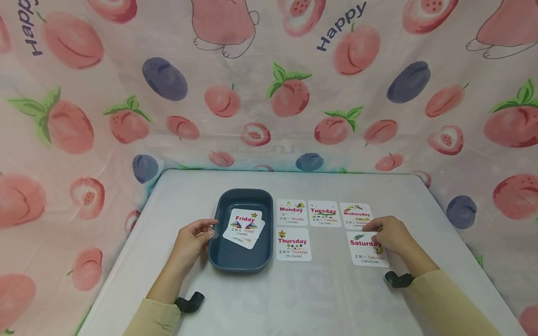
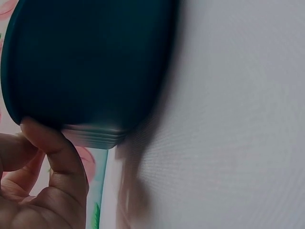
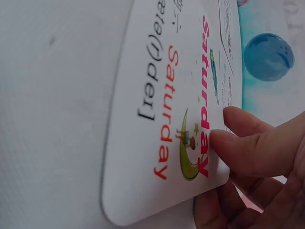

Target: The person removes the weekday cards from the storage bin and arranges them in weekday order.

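Note:
My left hand (image 1: 189, 242) grips the left rim of a dark blue tray (image 1: 261, 257); its thumb on the rim shows in the left wrist view. Inside the tray lies a Friday card (image 1: 244, 224) over at least one other card (image 1: 253, 244), mostly covered. At the right, my right hand (image 1: 394, 239) pinches a Saturday card (image 1: 362, 257) at its upper right corner. In the right wrist view the thumb (image 3: 252, 148) lies on the card's face, with fingers beyond its edge. The Saturday card sits just below a Wednesday card (image 1: 355, 211), partly hidden by my fingers.
Monday (image 1: 291, 219) and Tuesday (image 1: 324, 220) cards lie in a row with Wednesday, right of the tray. A Thursday card (image 1: 293, 252) lies below Monday, with bare white tabletop (image 1: 329, 252) between it and Saturday. A fruit-patterned cloth (image 1: 260, 112) hangs behind the table.

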### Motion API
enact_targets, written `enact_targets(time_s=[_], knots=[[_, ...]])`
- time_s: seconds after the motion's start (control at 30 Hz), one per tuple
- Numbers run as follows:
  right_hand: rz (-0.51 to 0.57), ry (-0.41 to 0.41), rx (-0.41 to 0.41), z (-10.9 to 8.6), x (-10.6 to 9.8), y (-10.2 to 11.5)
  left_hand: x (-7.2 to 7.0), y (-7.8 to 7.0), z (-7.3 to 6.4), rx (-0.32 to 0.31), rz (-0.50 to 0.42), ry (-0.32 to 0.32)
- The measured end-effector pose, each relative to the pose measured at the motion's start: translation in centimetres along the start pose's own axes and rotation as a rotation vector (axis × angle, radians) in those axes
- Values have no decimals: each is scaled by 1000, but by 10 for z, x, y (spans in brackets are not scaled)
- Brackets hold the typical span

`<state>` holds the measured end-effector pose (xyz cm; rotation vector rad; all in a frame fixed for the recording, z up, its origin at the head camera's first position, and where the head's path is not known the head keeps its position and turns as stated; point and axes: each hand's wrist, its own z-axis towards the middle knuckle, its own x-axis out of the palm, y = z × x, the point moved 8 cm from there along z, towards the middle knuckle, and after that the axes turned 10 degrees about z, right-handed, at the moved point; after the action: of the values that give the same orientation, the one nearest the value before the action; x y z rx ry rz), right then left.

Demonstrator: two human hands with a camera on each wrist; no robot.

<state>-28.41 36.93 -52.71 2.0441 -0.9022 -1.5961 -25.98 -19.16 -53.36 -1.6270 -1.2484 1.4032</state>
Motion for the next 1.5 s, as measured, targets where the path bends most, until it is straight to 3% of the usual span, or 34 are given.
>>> enact_targets(time_s=[0.87, 1.07, 1.5], knots=[[12, -58, -13, -1, 1, 4, 1, 4, 2, 4, -10, 1], [5, -60, -26, -1, 3, 14, 0, 3, 2, 4, -8, 2], [-1, -63, -125, 3, 16, 58, -1, 3, 1, 2, 1, 5]])
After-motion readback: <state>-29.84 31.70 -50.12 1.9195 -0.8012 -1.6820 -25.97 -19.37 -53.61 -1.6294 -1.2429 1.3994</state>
